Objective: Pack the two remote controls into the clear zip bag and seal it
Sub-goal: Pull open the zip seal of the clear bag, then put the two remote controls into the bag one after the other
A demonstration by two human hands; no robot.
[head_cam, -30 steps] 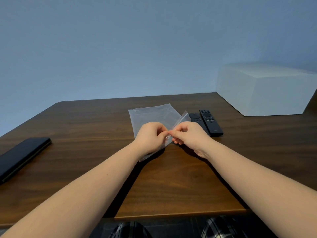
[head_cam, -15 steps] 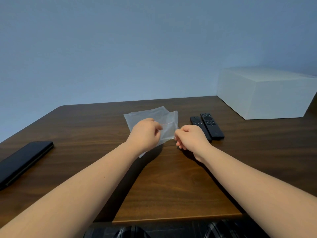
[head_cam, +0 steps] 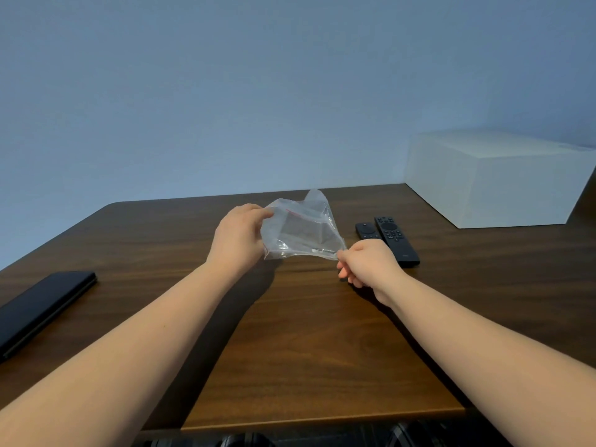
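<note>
The clear zip bag (head_cam: 303, 232) is lifted off the wooden table (head_cam: 290, 333) and held between both hands, its mouth pulled apart toward me. My left hand (head_cam: 240, 235) pinches the bag's left edge near the red zip line. My right hand (head_cam: 366, 261) pinches the lower right corner of the opening. Two black remote controls lie side by side on the table just right of the bag: a shorter one (head_cam: 366, 231) and a longer one (head_cam: 396, 241). My right hand hides the near end of the shorter one. Nothing is inside the bag.
A white box (head_cam: 496, 179) stands at the back right of the table. A flat black case (head_cam: 38, 311) lies near the left edge. The table's front edge runs just below my forearms, with dark patterned fabric beneath it.
The bag has been raised from the table and its mouth spread apart. My left hand moved up and left, my right hand moved right, toward the remotes.
</note>
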